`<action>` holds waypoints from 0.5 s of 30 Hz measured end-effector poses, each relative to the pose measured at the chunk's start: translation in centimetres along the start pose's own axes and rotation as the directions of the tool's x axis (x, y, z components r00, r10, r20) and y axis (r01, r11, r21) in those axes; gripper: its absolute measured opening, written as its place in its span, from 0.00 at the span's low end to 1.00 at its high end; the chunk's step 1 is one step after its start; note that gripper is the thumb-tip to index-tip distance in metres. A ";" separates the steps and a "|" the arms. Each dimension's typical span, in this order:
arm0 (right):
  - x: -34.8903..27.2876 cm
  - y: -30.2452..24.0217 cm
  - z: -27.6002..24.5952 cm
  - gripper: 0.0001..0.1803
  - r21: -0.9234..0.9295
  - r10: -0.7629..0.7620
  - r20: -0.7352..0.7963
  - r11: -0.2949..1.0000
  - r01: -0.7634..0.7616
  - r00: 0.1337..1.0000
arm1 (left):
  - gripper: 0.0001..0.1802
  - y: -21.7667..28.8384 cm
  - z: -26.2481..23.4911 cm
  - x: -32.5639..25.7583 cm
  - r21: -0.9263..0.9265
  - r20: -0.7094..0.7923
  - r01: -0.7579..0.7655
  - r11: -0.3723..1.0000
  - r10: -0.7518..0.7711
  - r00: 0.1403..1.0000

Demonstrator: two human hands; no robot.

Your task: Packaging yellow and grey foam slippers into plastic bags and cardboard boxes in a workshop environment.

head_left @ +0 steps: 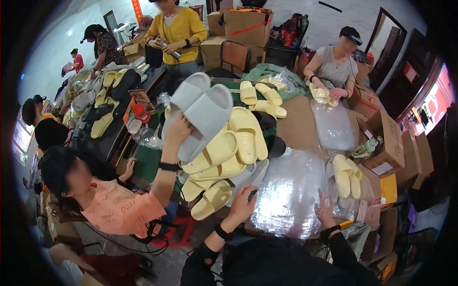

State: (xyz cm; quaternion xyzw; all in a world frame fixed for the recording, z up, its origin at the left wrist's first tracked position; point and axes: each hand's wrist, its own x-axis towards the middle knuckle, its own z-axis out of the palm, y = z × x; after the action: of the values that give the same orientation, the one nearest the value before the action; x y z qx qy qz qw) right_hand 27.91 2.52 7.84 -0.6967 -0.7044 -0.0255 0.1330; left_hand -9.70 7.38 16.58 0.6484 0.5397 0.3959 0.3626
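Note:
My left hand (pixel 242 206) is beside the near left edge of a stack of clear plastic bags (pixel 288 190), its fingers curled around a small dark green thing too small to name. Just beyond it lies a grey slipper (pixel 257 177), partly covered. My right hand (pixel 326 210) rests at the stack's right edge, fingers stretched out, holding nothing. To the left is a heap of yellow slippers (pixel 214 155). Over that heap, a co-worker in an orange shirt (pixel 125 209) holds a pair of grey slippers (pixel 207 112).
A pair of yellow slippers (pixel 347 175) lies right of the bags. Further right stand a green bottle (pixel 365 148) and an open cardboard box (pixel 385 143). Across the table a person in grey (pixel 336 66) handles yellow slippers above more clear bags (pixel 332 125). More yellow slippers (pixel 261 97) lie at the back.

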 end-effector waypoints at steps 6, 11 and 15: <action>2.7 -3.7 2.7 0.43 0.084 -0.449 0.353 0.889 0.450 0.821 | 0.14 -0.2 0.0 0.1 0.077 -0.040 -0.070 0.995 0.074 0.996; 2.1 -5.7 4.7 0.43 0.076 -0.393 0.494 0.908 0.412 0.776 | 0.17 -0.2 -0.9 1.9 0.092 -0.102 -0.049 0.995 0.058 0.993; 1.8 -7.7 4.7 0.35 0.199 -0.341 0.278 0.935 0.293 0.898 | 0.23 0.5 -4.0 4.8 0.186 -0.263 -0.077 0.980 0.125 0.957</action>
State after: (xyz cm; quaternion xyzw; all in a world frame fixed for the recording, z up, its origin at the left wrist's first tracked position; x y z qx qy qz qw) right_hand 19.57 5.11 4.83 -0.5555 -0.8205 0.1159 0.0685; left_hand -12.58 12.20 19.31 0.6435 0.5830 0.4512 0.2058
